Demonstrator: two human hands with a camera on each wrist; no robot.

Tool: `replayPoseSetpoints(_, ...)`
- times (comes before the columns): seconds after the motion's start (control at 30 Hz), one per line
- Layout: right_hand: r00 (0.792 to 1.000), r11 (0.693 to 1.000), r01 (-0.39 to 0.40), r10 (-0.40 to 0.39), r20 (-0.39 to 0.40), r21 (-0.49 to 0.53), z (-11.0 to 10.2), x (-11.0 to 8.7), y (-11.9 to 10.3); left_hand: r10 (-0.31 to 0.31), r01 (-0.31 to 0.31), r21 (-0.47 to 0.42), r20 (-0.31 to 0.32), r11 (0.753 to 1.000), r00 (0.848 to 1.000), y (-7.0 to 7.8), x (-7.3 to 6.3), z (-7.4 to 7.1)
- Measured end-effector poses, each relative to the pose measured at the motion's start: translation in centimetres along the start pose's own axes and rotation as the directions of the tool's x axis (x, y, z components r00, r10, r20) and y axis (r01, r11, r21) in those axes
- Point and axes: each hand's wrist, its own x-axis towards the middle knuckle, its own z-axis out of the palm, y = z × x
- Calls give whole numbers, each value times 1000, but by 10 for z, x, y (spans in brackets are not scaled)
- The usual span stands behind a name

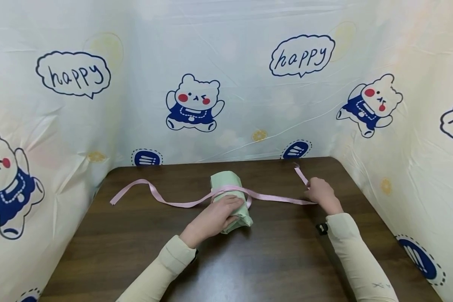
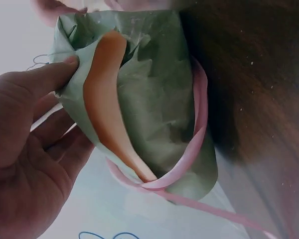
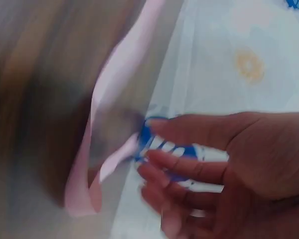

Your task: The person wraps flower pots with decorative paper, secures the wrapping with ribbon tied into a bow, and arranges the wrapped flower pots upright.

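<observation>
A package wrapped in pale green paper [image 1: 230, 222] lies on the table, with a pink ribbon [image 1: 181, 205] passing around it and trailing off to both sides. My left hand [image 1: 215, 214] holds the package. In the left wrist view its thumb [image 2: 65, 69] presses the paper's edge, with the other fingers partly hidden. A folded flap [image 2: 104, 94] there shows orange-brown. My right hand [image 1: 321, 193] is at the ribbon's right end. In the blurred right wrist view a gap shows between its thumb and forefinger, and the looped ribbon end [image 3: 119, 154] lies just beside the fingertips.
The dark brown wooden table [image 1: 272, 260] has light cloth [image 1: 245, 54] printed with bears and "happy" bubbles around its back and sides. The ribbon's left end [image 1: 115, 199] lies near the table's left edge.
</observation>
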Motion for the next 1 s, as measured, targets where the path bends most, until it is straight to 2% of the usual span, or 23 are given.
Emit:
replayPoseSetpoints(0.07,989,988,147,-146,-15,40,6,3,-18,-18,18,-44,1,999,1000,0,1,0)
replayPoseSetpoints(0.1,974,972,225,-224,-22,66,10,5,-28,-19,19,-59,-2,998,1000,0,1,1)
replayPoseSetpoints(0.17,930,922,368,-367,-24,120,16,7,-49,-15,14,-85,-12,996,1000,-2,1,1)
replayPoseSetpoints(0.23,886,870,459,-464,-15,180,23,9,-70,-6,3,-87,-28,996,1000,-4,1,1)
replayPoseSetpoints(0.33,835,808,534,-551,-1,249,38,15,-97,-10,7,-67,-54,998,998,-9,-1,3)
replayPoseSetpoints(0.5,795,752,568,-607,14,335,61,22,-125,-45,44,-14,-95,999,994,-15,-3,5)
replayPoseSetpoints(0.67,793,734,575,-609,-25,362,68,21,-132,-83,77,-64,-100,995,992,-16,-4,5)
replayPoseSetpoints(0.73,797,728,572,-603,-44,378,67,19,-131,-93,85,-89,-86,992,992,-16,-4,4)
replayPoseSetpoints(0.87,792,705,574,-607,-64,415,61,16,-126,-126,119,-126,-48,985,991,-16,-6,4)
replayPoseSetpoints(1.0,793,700,569,-606,-61,432,57,15,-119,-148,144,-112,-32,983,988,-13,-8,3)
